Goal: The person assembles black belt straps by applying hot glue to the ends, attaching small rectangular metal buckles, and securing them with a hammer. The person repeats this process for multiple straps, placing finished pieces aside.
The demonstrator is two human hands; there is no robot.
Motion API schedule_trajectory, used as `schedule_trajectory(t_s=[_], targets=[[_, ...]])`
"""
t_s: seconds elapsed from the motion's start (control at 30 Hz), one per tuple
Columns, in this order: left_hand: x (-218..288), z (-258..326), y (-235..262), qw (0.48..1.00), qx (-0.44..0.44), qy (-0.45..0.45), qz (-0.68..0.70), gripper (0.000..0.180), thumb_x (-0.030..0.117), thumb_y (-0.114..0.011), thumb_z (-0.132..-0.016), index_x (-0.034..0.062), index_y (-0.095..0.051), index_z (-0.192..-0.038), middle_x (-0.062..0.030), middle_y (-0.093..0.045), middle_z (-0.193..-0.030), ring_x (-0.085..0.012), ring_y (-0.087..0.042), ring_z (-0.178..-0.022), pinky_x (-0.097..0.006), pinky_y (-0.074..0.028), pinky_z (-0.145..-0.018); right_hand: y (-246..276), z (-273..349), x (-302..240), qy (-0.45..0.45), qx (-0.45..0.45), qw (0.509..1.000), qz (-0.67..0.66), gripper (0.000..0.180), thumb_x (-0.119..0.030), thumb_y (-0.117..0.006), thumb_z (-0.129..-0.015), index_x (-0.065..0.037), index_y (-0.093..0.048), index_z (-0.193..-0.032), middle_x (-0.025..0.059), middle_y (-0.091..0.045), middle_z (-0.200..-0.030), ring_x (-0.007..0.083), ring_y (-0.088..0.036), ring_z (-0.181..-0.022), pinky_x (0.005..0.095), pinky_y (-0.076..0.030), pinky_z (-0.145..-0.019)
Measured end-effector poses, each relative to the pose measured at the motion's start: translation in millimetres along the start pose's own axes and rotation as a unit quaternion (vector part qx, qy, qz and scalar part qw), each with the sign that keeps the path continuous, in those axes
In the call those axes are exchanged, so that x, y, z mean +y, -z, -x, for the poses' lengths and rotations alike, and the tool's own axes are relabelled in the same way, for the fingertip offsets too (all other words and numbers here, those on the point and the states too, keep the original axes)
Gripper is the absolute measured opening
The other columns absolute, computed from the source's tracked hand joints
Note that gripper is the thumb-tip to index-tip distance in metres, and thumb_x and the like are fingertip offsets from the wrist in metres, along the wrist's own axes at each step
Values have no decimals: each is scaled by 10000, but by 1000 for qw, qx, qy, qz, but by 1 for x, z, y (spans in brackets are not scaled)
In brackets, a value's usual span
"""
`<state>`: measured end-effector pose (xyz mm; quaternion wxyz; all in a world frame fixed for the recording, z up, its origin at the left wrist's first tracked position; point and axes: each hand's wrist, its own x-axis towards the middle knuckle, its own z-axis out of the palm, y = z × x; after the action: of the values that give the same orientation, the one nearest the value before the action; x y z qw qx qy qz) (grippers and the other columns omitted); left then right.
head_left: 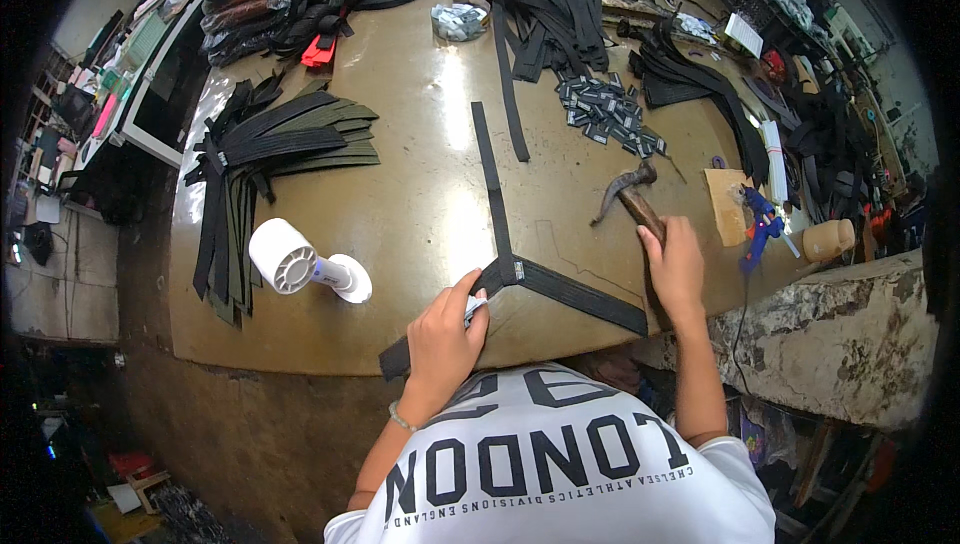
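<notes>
A Y-shaped black webbing strap lies at the table's near edge, with a small metallic-looking piece at the joint of its three arms. My left hand is closed over the strap's left arm, a small light-grey piece between thumb and fingers. My right hand is wrapped round the wooden handle of a claw hammer. Its dark head points away from me, to the right of the strap and low over the tabletop; whether it touches cannot be told.
A white handheld fan stands left, near olive and black straps. Farther back are a tub of grey pieces, black straps and small dark metal-like pieces. A blue glue gun and tape roll lie right.
</notes>
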<state>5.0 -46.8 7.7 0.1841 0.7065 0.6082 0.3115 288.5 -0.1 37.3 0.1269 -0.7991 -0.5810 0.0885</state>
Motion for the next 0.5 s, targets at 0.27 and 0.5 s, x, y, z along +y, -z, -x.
schedule_trajectory(t_s=[0.27, 0.5], targets=[[-12, 3, -5, 999, 14, 12, 30, 353, 66, -666, -849, 84, -605, -1196, -158, -691, -908, -330, -674, -753, -412, -516, -630, -17, 74, -58, 200, -175, 958, -109, 364, -364, -566, -985, -10, -513, -921, 290, -642, -814, 524, -620, -714, 569, -503, -600], [-8, 2, -1, 999, 2, 0, 38, 269, 146, -674, -888, 56, -631, -1138, -198, -694, -898, -378, -678, -786, -428, -530, -687, -1, 73, -54, 239, -147, 935, -219, 346, -352, -560, -991, -9, -547, -946, 284, -649, -796, 493, -641, -773, 554, -513, -651]])
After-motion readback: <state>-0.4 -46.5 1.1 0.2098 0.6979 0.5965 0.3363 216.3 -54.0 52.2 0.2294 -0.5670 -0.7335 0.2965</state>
